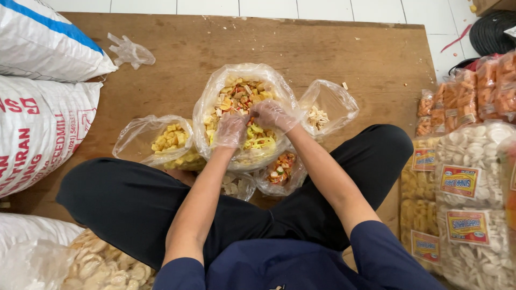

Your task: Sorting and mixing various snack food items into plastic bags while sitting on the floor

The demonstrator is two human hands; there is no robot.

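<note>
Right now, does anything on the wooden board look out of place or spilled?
A crumpled clear plastic glove lies loose on the wooden board near the white sack, apart from the snack bags. A small crumb sits beside the open bag of pale chips. Nothing else stands out.

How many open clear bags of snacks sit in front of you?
5: the big mixed bag under both hands, a yellow one to its left, a pale one to its right, two small ones nearest the legs. Others may be hidden.

A snack-packing workroom: woven sacks, labelled cracker packets, wooden floor board.
</note>
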